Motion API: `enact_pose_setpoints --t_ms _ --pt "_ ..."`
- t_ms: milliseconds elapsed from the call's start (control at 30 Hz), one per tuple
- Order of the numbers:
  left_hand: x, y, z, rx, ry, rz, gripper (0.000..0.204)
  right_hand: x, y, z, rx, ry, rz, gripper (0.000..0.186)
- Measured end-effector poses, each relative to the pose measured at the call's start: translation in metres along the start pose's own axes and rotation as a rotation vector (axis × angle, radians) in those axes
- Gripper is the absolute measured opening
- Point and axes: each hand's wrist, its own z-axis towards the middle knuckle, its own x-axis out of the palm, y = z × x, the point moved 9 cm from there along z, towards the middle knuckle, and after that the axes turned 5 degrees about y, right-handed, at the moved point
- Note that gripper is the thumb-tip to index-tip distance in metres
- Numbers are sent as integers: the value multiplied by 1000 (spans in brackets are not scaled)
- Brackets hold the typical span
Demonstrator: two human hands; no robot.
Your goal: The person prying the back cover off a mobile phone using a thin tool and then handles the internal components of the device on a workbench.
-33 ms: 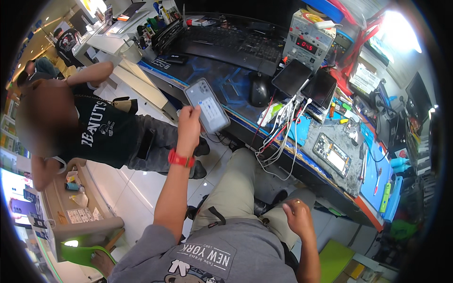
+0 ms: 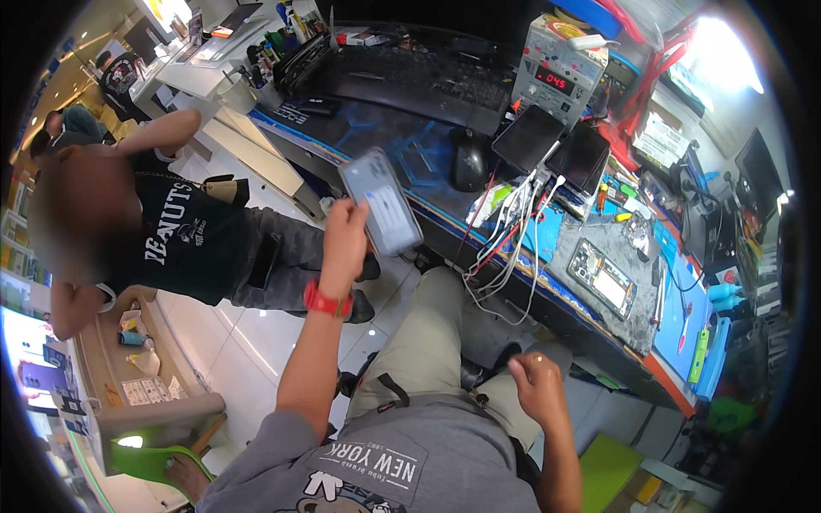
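A: Where is the pale grey-blue, rectangular phone with rounded corners (image 2: pixel 392 215)?

B: In the person's bare left hand (image 2: pixel 345 239), held in the air beside the front edge of the long, dark desk (image 2: pixel 590 321). It is tilted, its far end leaning left.

A: How is it gripped?

B: The left hand grasps it by its left side, near the middle. The other fingers are mostly hidden, so I cannot tell how tightly they press. A bright red wristband (image 2: pixel 328 299) circles that wrist.

A: And the other hand?

B: The bare right hand (image 2: pixel 540 386), with a gold-coloured ring, is over the right thigh, well apart from the phone. Its fingers curl loosely inward; I cannot tell whether they enclose anything.

A: What is on the desk near the phone?

B: A dark desk mat with blue geometric lines (image 2: pixel 359 128), bearing a black, rounded computer mouse (image 2: pixel 469 160). Two black, flat slab devices (image 2: pixel 528 139) lie right of the mouse, in front of a grey, box-shaped power supply with red lit digits (image 2: pixel 556 81).

A: Farther right?

B: A dark-framed device with its insides exposed (image 2: pixel 601 278) lies on a mottled grey work mat (image 2: pixel 569 250).
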Motion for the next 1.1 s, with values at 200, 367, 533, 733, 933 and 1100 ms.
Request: enact_pose_setpoints --t_ms 200,367,533,733,933,1100 --pt "69 -3 -133 147 293 405 25 -9 94 89 -243 -264 668 27" --pt "70 -6 -160 126 339 493 26 -4 101 92 -140 -154 690 32" --pt "81 1 -162 175 365 257 29 -4 99 81 -188 -259 562 32" --pt "81 7 -169 94 463 398 33 -4 96 69 -226 -392 411 32" --pt "89 24 -162 -7 629 158 33 16 76 66 -168 -254 829 28" --pt "93 -5 -170 198 476 257 35 15 92 46 -255 -204 483 26"
